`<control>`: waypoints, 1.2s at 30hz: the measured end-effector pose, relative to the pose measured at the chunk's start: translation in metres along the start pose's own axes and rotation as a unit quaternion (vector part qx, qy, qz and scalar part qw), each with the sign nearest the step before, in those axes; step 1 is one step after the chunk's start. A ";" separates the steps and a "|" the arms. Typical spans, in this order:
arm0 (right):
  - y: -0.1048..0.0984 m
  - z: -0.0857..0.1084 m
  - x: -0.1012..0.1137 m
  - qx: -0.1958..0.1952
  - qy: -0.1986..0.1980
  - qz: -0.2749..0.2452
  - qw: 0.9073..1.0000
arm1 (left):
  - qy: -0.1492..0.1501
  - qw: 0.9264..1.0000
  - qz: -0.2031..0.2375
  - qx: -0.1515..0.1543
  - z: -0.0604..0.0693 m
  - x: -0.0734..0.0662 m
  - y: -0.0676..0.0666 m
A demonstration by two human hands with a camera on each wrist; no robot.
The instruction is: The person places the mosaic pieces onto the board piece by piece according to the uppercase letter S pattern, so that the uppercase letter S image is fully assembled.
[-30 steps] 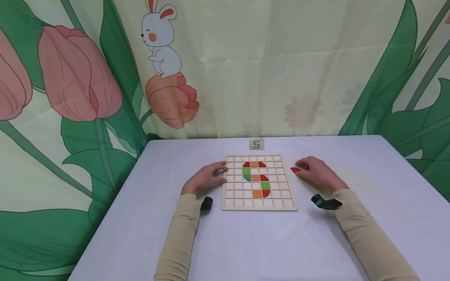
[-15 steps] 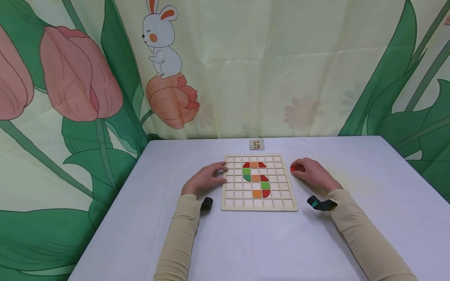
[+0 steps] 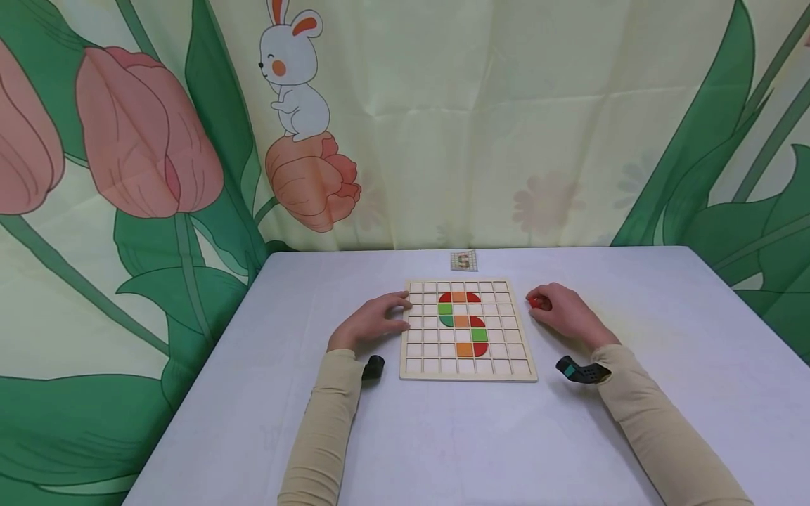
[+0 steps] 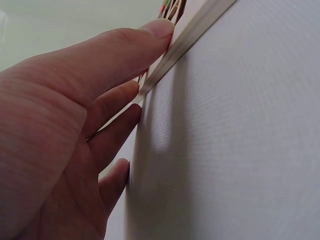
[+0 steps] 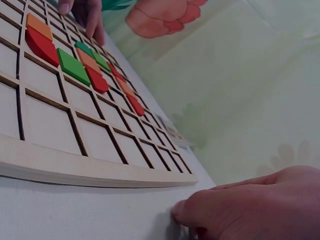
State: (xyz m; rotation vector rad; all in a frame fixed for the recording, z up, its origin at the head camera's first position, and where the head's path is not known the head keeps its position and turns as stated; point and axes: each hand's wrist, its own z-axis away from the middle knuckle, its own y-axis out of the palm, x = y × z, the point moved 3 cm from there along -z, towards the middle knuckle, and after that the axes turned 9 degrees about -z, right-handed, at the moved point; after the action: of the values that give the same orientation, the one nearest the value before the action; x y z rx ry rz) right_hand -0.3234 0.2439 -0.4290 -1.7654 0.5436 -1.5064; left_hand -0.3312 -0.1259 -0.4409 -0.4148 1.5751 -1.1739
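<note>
A wooden grid board point(image 3: 405, 365) lies on the table with red, orange and green flat pieces set in its cells, forming an S-like shape. My left hand point(image 3: 370, 322) rests at the board's left edge; in the left wrist view its thumb point(image 4: 159, 30) touches the rim and the other fingers extend beside it. To the right of the board, my right hand point(image 3: 568, 310) pinches a small red piece point(image 3: 535, 303) between thumb and fingers, close to the tabletop. The fingers hide most of that piece, and the right wrist view does not show it.
A small patterned card point(image 3: 464, 261) lies behind the board near the table's far edge. White cloth covers the table point(image 3: 468, 436). A printed curtain point(image 3: 443, 140) hangs directly behind it.
The red piece lay largely visible by the right fingertips; the fingers have closed round it and the hand has shifted slightly left overall. My left hand and the board stay put.
</note>
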 end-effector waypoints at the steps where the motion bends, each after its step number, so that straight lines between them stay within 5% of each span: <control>1: 0.000 0.001 0.000 0.006 -0.003 -0.001 1.000 | 0.000 1.000 -0.001 0.000 0.000 0.000 0.000; 14: -0.004 0.010 -0.001 0.066 0.006 -0.024 0.998 | -0.007 1.000 -0.003 0.003 0.001 -0.001 0.000; 28: -0.002 0.010 -0.002 0.055 -0.005 -0.009 0.998 | -0.009 1.000 0.000 -0.002 0.002 -0.003 -0.001; 36: 0.010 0.013 0.041 0.016 -0.050 -0.059 0.997 | -0.013 1.000 0.000 0.000 0.002 -0.001 0.000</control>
State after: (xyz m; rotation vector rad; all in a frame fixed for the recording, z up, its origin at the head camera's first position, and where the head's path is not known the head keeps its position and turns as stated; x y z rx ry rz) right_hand -0.2999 0.2114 -0.4098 -1.8643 0.3683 -1.4879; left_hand -0.3290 -0.1258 -0.4398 -0.4293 1.5538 -1.1646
